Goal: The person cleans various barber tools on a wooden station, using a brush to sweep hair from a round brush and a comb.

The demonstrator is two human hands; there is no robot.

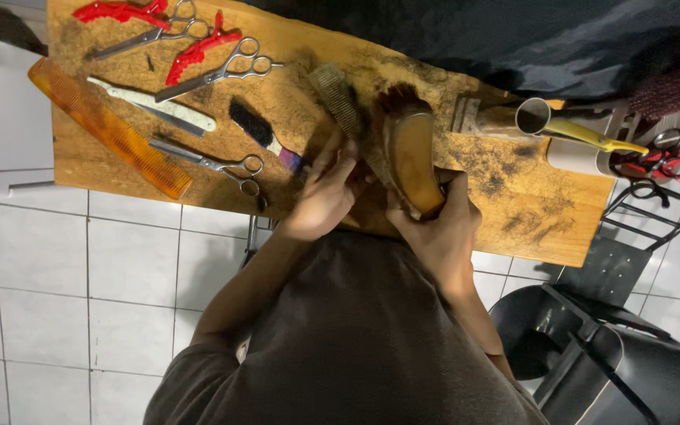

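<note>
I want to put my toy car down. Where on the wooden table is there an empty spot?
The best bare patch on the wooden table lies right of the wooden brush, below the cardboard tube, though loose hair dusts it. The end with the orange comb, scissors and red clips is crowded.

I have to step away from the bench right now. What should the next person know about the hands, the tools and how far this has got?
Left hand: fingers on the ridged brown comb, which is propped against the brush.
Right hand: gripping the wooden-backed brush with dark bristles from below, tilted on edge.
Both are held over the hair-strewn wooden shelf.
Lying untouched: long orange comb, steel scissors, red hair clips.
Done: cannot tell how clean either is.
Left: loose clippings cover the shelf.
</note>
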